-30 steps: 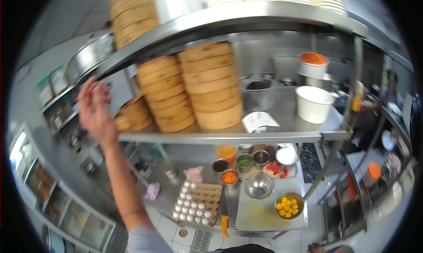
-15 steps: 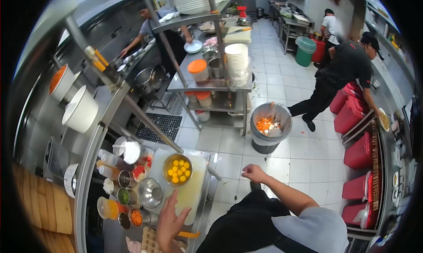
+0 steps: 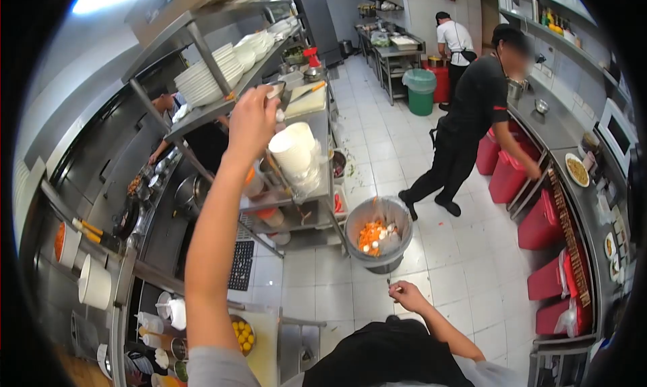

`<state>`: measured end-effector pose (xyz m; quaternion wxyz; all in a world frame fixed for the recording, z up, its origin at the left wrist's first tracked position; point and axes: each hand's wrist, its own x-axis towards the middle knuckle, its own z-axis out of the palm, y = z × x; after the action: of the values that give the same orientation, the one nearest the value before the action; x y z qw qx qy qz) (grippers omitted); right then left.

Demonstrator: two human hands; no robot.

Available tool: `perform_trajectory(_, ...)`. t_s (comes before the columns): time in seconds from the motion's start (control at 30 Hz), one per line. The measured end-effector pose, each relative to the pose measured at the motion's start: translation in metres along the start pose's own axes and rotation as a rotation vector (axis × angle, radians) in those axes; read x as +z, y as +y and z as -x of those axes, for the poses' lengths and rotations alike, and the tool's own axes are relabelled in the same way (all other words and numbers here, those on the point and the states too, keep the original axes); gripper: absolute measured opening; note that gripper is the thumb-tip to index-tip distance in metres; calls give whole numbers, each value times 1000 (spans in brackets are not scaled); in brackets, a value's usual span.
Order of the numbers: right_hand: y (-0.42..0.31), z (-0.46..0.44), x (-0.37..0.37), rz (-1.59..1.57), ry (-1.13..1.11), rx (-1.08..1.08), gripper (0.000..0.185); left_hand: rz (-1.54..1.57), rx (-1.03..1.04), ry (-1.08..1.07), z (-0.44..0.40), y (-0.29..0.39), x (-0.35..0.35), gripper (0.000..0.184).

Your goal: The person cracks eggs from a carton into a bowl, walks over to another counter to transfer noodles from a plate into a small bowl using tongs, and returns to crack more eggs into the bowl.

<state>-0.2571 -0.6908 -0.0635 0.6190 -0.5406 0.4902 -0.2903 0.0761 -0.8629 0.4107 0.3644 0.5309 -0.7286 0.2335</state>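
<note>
My left hand (image 3: pixel 253 121) is raised at the metal shelf, its fingers closed around a small whitish object whose kind I cannot make out. Behind it stand stacked white containers (image 3: pixel 292 151) in clear plastic. Low in front of my apron, my right hand (image 3: pixel 408 295) is closed in a pinch; a small dark tip shows at its fingers, too little to name. At the lower left, partly hidden by my left arm, a metal bowl (image 3: pixel 252 346) holds several egg yolks (image 3: pixel 241 330) on a pale cutting board (image 3: pixel 264 360).
A lined bin (image 3: pixel 406 252) with orange and white scraps stands ahead on the tiled floor. Stacked plates (image 3: pixel 210 77) sit on the upper shelf. A person in black (image 3: pixel 465 110) leans over red bins (image 3: pixel 510 174) at right. Others work farther back and at the left.
My left hand has risen from beside the yolk bowl to shelf height and closed on something small. The view has shifted. The person in black stands more upright, with one hand off the plate.
</note>
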Motion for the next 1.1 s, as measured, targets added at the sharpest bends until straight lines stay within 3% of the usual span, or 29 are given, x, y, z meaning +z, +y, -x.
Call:
perform_trajectory(0.1, -16, -5, -51, 106, -4, 50, 25, -230, 80, 51, -80, -58, 62, 24)
perform_trajectory(0.17, -13, -12, -82, 24, 130, 90, 26, -554, 37, -151, -120, -96, 95, 17)
perform_trajectory(0.37, 9, -35, -153, -5, 356, 205, 27, -792, -16, -208, -221, -198, 169, 21)
perform_trajectory(0.47, 24, -45, -173, 64, 408, 289, 26, -859, 7, -199, -268, -305, 220, 21)
perform_trajectory(0.5, 21, -38, -174, 161, 400, 308, 25, -790, -12, -125, -283, -366, 252, 23)
perform_trajectory(0.57, 7, -39, -172, 68, 510, 319, 30, -481, 121, -129, -313, -485, 274, 34)
perform_trajectory(0.6, 14, -46, -175, 121, 496, 309, 31, -749, -21, -75, -337, -529, 310, 45)
perform_trajectory(0.67, -8, -61, -181, 269, 414, 373, 31, -895, -72, -114, -336, -544, 300, 40)
perform_trajectory(0.73, -6, -83, -180, 315, 461, 299, 34, -764, -154, -110, -334, -559, 298, 37)
perform_trajectory(0.77, -13, -92, -180, 316, 470, 262, 34, -666, -246, -169, -338, -559, 294, 41)
perform_trajectory(0.8, -24, -101, -178, 330, 470, 270, 34, -479, -360, -87, -338, -560, 296, 48)
perform_trajectory(0.83, -48, -107, -178, 255, 444, 316, 37, -513, -256, -262, -340, -561, 284, 54)
perform_trajectory(0.9, -53, -124, -176, 240, 437, 301, 37, -340, -454, -184, -338, -539, 277, 54)
perform_trajectory(1.0, -48, -147, -177, 270, 417, 253, 38, -522, -383, -178, -340, -569, 268, 46)
perform_trajectory(1.1, -51, -152, -180, 309, 409, 219, 38, -630, -345, -174, -341, -531, 255, 42)
